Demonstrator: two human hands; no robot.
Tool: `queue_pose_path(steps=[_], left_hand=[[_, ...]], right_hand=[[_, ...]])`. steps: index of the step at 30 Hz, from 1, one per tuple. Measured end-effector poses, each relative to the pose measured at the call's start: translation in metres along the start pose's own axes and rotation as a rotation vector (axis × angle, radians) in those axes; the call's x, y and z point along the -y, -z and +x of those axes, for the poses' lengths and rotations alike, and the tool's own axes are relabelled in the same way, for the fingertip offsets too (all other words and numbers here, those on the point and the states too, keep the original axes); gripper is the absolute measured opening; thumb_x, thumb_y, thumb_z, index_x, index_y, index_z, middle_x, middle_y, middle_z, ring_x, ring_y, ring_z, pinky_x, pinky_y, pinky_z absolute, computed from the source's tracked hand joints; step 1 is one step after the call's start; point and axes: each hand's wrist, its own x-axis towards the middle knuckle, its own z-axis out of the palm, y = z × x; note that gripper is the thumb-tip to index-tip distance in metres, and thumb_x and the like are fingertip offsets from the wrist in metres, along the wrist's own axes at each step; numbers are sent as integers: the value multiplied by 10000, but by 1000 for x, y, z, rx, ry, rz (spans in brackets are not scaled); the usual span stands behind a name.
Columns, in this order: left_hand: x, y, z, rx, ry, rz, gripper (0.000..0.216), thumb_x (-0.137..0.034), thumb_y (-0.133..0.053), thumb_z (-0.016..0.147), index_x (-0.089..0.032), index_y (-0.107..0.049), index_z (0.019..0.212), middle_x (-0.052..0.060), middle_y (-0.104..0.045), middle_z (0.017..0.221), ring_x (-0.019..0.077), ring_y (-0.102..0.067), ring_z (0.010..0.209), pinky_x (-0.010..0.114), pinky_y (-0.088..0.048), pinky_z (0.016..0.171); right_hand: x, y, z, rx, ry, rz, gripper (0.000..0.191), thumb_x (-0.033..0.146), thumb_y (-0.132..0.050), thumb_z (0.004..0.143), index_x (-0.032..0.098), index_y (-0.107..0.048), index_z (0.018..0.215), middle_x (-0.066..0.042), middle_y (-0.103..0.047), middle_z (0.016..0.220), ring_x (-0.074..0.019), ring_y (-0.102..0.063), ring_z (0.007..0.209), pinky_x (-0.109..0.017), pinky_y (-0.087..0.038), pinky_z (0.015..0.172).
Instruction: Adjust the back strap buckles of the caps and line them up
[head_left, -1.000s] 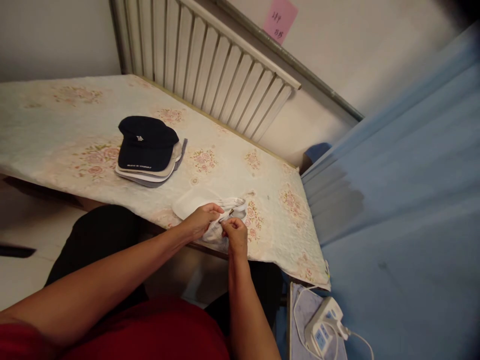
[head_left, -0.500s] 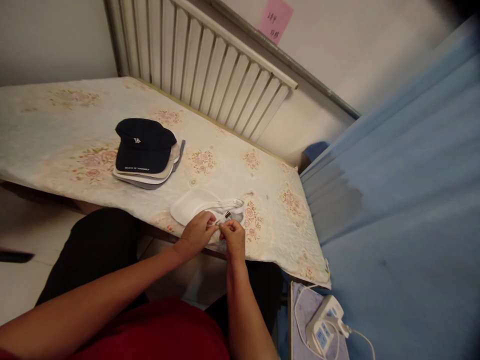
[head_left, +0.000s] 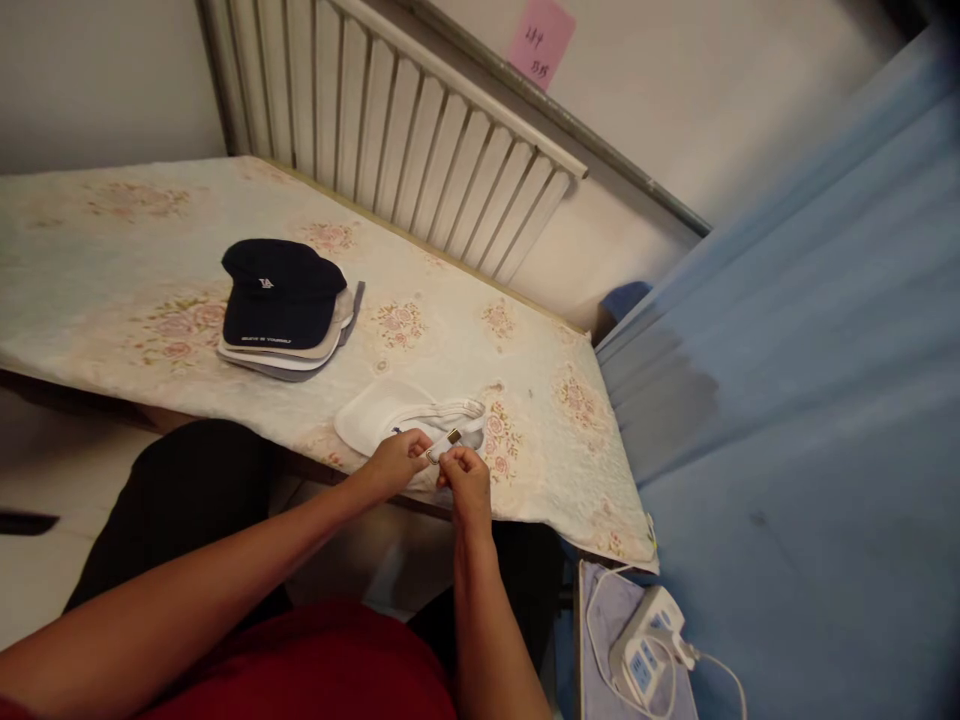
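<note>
A white cap (head_left: 367, 418) lies at the near edge of the table, its inside facing up and its strap toward me. My left hand (head_left: 401, 460) pinches the white strap (head_left: 441, 448) from the left. A small metal buckle (head_left: 433, 456) shows between my hands, and a brass-coloured metal end (head_left: 454, 436) sits at the strap's tip. Close by on the right, my right hand (head_left: 466, 478) is closed with thumb and finger together at the buckle. Its fingertips partly cover what they grip.
A stack of caps with a navy one (head_left: 281, 295) on top rests to the left on the flowered tablecloth (head_left: 450, 350). A radiator (head_left: 405, 130) runs along the wall behind. At right hang a blue curtain (head_left: 787, 400) and, lower, a power strip (head_left: 646, 650) with cables.
My hands have moved slightly apart at the strap. The buckle and more of the white strap now show between them. The view has shifted a little.
</note>
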Motion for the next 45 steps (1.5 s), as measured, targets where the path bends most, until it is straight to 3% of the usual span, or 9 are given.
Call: queue_pose_path(steps=[6, 14, 20, 30, 45], left_hand=[[0, -5, -4, 65, -110, 47, 152, -239, -513, 632, -192, -549, 772, -29, -549, 704, 157, -503, 696, 251, -362, 638], [3, -1, -5, 120, -96, 30, 105, -278, -509, 692, -190, -518, 750, -58, -447, 646, 126, -412, 616, 235, -293, 565], [1, 0, -8, 99, -132, 88, 223, -403, -494, 768, -187, -499, 713, -58, -393, 629, 126, -390, 613, 243, -278, 562], [-5, 0, -10, 108, -208, 264, 207, -361, -400, 805, -199, -478, 703, -21, -488, 667, 164, -485, 687, 275, -341, 641], [-3, -7, -9, 141, -227, 299, 156, -328, -462, 776, -192, -537, 788, -3, -577, 743, 171, -535, 739, 270, -371, 679]], right_hand=[[2, 3, -3, 25, 6, 6, 138, 312, -625, 705, 193, -568, 664, 84, -510, 452, -86, -449, 452, -211, -349, 509], [1, 15, 0, -127, 61, 0, 159, 324, -620, 700, 183, -561, 655, 80, -494, 467, -81, -435, 443, -208, -343, 479], [1, 15, -3, -86, 73, -39, 159, 322, -609, 717, 189, -557, 646, 82, -488, 461, -82, -432, 443, -210, -345, 486], [3, 14, -12, -69, 28, -45, 142, 307, -606, 715, 189, -559, 651, 89, -479, 456, -79, -423, 441, -211, -337, 490], [6, 23, -16, -93, 41, -92, 131, 305, -603, 716, 187, -567, 670, 80, -468, 491, -83, -430, 459, -208, -336, 473]])
